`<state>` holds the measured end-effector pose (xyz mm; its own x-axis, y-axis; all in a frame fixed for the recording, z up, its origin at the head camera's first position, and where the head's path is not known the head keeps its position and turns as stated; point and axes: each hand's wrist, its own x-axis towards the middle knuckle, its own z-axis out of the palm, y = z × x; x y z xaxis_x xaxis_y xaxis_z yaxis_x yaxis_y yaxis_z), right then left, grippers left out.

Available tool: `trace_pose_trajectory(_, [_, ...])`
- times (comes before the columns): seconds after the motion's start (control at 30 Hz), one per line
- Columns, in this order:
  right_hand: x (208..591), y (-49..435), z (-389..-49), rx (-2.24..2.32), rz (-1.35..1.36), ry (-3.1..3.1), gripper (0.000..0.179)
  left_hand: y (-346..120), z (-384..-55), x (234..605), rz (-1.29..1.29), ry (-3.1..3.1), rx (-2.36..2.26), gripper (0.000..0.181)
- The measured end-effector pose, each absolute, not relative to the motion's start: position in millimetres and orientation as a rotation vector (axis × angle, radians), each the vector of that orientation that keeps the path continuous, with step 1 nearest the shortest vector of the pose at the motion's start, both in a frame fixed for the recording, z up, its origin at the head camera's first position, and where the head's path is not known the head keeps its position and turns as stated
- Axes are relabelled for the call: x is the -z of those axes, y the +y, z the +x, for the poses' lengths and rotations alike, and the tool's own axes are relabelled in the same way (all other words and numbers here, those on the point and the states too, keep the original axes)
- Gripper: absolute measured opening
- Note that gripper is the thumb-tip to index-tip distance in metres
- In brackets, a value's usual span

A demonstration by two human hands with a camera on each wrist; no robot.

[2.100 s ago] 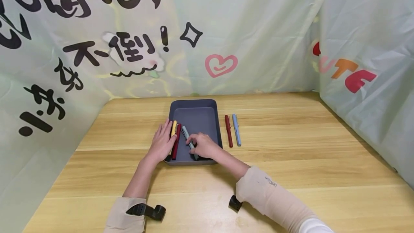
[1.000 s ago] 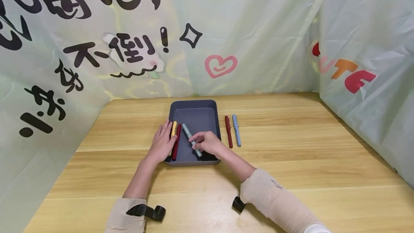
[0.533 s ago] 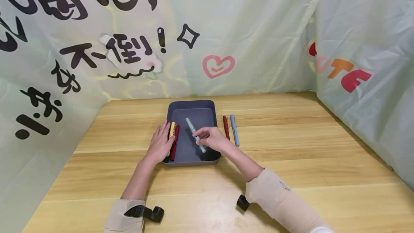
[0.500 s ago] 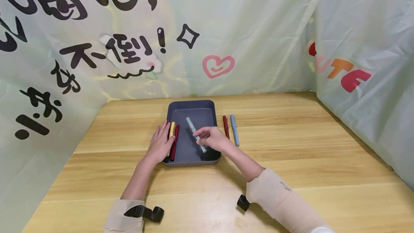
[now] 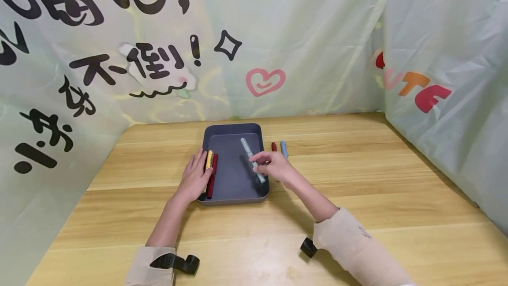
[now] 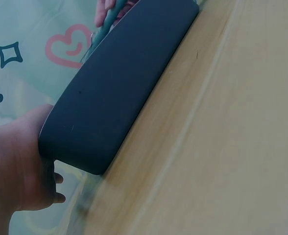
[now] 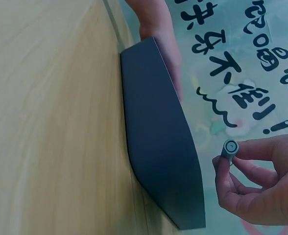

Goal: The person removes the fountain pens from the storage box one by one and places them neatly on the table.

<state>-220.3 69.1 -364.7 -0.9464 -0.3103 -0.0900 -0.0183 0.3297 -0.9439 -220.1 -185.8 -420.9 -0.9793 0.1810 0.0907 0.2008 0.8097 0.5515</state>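
Note:
Between thumb and fingers, my right hand (image 5: 278,167) pinches a pale grey-green pen (image 5: 246,146) above the right side of a dark grey tray (image 5: 232,153). The pen slants, and the right wrist view shows its round end (image 7: 230,146) clear of the tray wall. At the tray's left rim, my left hand (image 5: 192,179) grips the side, its thumb over the inside and its fingers along the outside. A yellow pen (image 5: 209,159) and a dark red pen (image 5: 212,179) lie side by side in the tray by that thumb. The left hand partly covers the yellow pen.
On the wooden table (image 5: 357,180), just right of the tray, lie another dark red pen (image 5: 274,146) and a blue pen (image 5: 283,148), both partly hidden by my right hand. A printed cloth (image 5: 317,43) hangs behind the table and along both sides.
My right hand has lifted the grey-green pen from the tray and carried it up and rightward. The left hand stays at the tray's left side; the head view has shifted slightly.

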Motion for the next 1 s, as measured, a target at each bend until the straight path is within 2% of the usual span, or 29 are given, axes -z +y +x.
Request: trace_pose_trajectory(1.0, [373, 142, -226, 1.735, -0.162, 2.372, 0.034, -186, -220, 422, -0.328, -2.943, 0.924, 0.059])
